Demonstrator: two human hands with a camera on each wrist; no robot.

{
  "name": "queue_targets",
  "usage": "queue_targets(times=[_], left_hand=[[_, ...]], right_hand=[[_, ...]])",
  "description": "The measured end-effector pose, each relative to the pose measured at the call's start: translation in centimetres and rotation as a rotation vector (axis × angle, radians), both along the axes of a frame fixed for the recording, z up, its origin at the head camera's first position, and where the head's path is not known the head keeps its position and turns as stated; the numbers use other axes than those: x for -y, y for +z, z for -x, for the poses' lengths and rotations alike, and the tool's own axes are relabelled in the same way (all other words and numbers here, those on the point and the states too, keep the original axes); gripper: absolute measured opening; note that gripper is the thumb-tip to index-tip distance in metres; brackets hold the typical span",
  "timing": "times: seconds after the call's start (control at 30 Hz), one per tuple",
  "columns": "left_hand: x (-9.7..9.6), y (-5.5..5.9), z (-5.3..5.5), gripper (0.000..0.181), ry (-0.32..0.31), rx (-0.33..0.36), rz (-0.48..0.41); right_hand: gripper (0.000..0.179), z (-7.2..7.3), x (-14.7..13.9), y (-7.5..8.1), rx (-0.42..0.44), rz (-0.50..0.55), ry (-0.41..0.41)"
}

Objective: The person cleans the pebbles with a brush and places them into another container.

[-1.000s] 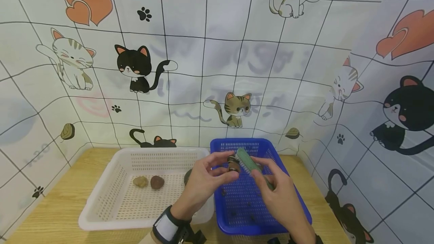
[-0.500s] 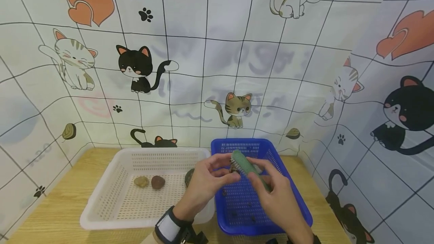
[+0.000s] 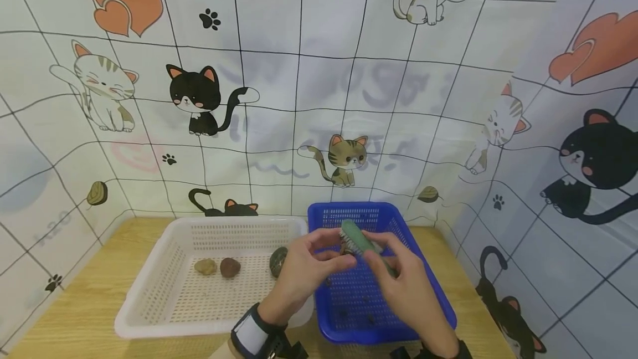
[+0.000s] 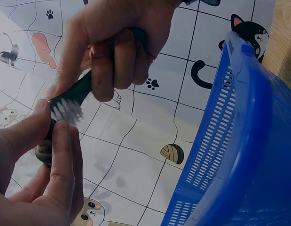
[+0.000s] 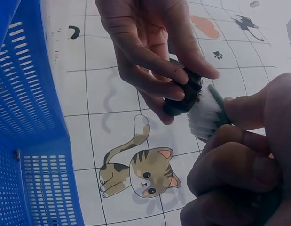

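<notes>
The left hand (image 3: 303,266) pinches a stone (image 4: 43,154), which is dark with paler bands (partly hidden); the right hand (image 3: 407,277) grips a brush (image 3: 355,235), white bristles (image 5: 204,117) touching the stone.

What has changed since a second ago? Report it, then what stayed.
The green brush in the right hand has shifted slightly left, over the banded object, and hides most of it in the head view. The left hand has edged right, showing more of the dark green stone. Nothing was taken up or let go. The white basket, blue basket, tan stone and brown stone stayed put.
</notes>
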State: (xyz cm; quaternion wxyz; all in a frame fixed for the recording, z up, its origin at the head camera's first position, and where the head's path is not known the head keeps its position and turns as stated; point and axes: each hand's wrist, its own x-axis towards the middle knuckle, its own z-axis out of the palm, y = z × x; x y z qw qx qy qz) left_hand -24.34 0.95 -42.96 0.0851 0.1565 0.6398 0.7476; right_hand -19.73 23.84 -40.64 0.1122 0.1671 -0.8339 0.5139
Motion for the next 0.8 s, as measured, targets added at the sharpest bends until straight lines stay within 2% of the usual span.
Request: queue_targets(times=[0.2,0.33,0.5,0.63,0.8], left_hand=[[-0.36,-0.11,0.11,0.058,0.063,-0.003,-0.023],[-0.71,-0.28,-0.09,0.056,0.069,0.005,0.008],[-0.82,-0.12,-0.38,0.054,0.049,0.0,0.032],[-0.58,0.33,-0.21,0.058,0.079,0.002,0.015],[-0.45,0.31,0.06,0.061,0.129,0.006,-0.013]], right_hand=[[0.037,0.24,-0.72,-0.03,0.068,0.005,0.032],[0.037,0.4,-0.63,-0.12,0.082,0.007,0.06],[0.038,0.51,0.02,-0.28,0.098,0.023,-0.006],[0.04,0.71,0.04,0.12,0.131,0.03,-0.063],[0.039,0.41,-0.22,0.37,0.178,0.027,-0.055]])
